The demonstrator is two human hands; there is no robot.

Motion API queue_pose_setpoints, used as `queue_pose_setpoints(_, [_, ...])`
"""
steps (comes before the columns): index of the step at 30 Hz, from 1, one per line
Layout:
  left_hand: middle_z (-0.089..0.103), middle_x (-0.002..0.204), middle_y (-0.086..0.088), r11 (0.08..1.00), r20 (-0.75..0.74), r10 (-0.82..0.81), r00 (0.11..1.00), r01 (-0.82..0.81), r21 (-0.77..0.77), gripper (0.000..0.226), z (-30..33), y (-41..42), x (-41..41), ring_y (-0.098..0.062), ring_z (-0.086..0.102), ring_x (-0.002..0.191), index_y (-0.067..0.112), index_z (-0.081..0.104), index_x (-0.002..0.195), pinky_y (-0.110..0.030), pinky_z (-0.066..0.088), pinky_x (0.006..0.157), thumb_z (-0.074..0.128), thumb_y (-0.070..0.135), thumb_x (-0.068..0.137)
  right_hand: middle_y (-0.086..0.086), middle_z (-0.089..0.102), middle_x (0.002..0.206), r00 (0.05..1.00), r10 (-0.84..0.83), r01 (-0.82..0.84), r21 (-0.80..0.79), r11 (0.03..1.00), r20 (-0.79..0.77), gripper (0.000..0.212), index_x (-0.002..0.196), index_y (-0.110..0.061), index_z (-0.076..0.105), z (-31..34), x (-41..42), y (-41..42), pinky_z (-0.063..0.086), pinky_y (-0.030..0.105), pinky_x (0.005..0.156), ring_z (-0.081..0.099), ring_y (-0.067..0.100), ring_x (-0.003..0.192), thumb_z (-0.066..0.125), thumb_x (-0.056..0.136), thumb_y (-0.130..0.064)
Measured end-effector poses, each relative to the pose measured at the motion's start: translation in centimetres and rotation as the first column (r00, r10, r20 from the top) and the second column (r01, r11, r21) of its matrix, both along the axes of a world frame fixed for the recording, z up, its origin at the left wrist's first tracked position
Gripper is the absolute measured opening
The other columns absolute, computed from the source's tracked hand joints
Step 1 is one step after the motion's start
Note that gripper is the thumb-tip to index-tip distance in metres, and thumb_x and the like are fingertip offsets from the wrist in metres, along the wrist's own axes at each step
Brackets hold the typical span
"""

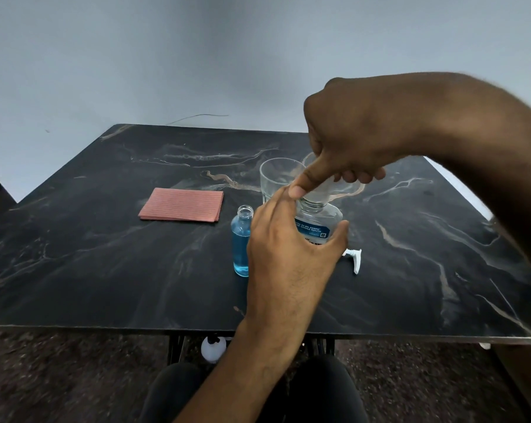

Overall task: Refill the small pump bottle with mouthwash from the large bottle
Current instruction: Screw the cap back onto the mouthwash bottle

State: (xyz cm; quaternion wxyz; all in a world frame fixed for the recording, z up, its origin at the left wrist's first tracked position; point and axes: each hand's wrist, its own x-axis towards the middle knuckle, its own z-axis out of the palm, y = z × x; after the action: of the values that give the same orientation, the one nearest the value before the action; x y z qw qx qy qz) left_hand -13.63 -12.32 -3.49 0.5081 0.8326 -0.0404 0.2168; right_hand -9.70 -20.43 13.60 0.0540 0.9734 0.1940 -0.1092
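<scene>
The small bottle (242, 241) stands open near the table's middle, holding blue mouthwash up to its shoulder. Its white pump head (354, 260) lies on the table to the right. Between them stands the large clear bottle (315, 221) with a blue label. My left hand (282, 248) reaches around its body, thumb on the right side and fingers by the neck. My right hand (358, 138) comes from above and pinches the clear cap (322, 190) at the large bottle's neck. The bottle's lower part is hidden behind my left hand.
An empty drinking glass (275, 176) stands just behind the large bottle. A folded pink cloth (181, 204) lies to the left. The black marble table (105, 254) ends close to my knees. A white bottle (212, 349) sits on the floor under the table.
</scene>
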Motion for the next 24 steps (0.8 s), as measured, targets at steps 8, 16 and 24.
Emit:
queue_pose_setpoints(8, [0.062,0.129,0.012,1.0,-0.005,-0.024,1.0,0.024,0.016,0.069,0.2,0.3,0.1,-0.009,0.051,0.129,0.023,0.056,0.139,-0.032,0.046,0.108,0.08,0.051,0.08,0.001,0.064,0.042,0.996,-0.09,0.089,0.016,0.996,0.015,0.088,0.045,-0.008,0.068,-0.9,1.1,-0.4,0.043,0.022,0.047,0.06,0.013,0.032,0.047,0.062,-0.092])
queue_pose_setpoints(16, [0.062,0.124,0.015,0.999,0.01,-0.034,0.999,0.034,0.011,0.064,0.2,0.3,0.2,-0.007,0.052,0.124,0.024,0.058,0.135,-0.03,0.047,0.106,0.08,0.048,0.08,-0.012,0.074,0.07,0.996,0.089,-0.088,0.285,0.955,0.007,0.046,0.084,-0.037,0.071,0.5,1.1,-2.6,0.047,0.028,0.053,0.068,0.008,0.045,0.077,0.053,-0.07])
queue_pose_setpoints(24, [0.061,0.133,0.009,0.998,-0.014,-0.042,0.999,0.043,0.035,0.069,0.1,0.3,0.4,-0.012,0.05,0.132,0.023,0.056,0.14,-0.033,0.046,0.109,0.078,0.052,0.08,-0.025,0.069,0.059,0.989,0.149,-0.14,0.277,0.951,-0.012,0.026,0.085,-0.034,0.077,-0.3,1.5,-2.6,0.041,0.018,0.055,0.069,-0.001,0.055,0.082,0.064,-0.048])
